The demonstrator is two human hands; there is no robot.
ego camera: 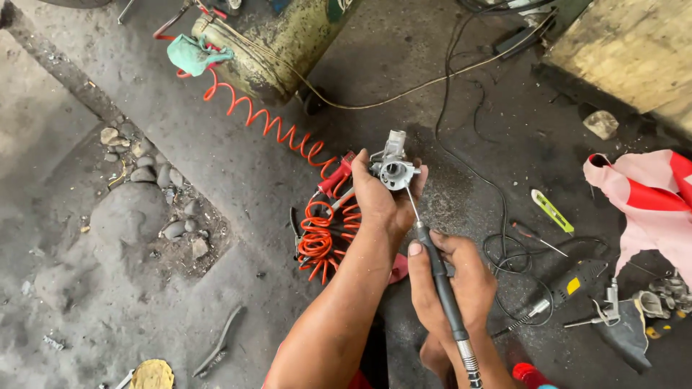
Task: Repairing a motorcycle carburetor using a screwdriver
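Observation:
My left hand [380, 202] grips a small silver carburetor body [393, 166], held up over the dirty concrete floor. My right hand [454, 277] is closed around a black screwdriver handle [441, 277]. Its thin metal shaft [411, 202] points up into the round opening of the carburetor. Both forearms reach in from the bottom of the view.
An orange coiled air hose [317, 230] runs from a worn green tank [277, 43] to a pile beside my left hand. Black cables, a green-handled tool [551, 210], a power drill [577, 277], metal parts [663, 295] and a pink-red cloth [649, 198] lie at the right. Stones [155, 176] sit left.

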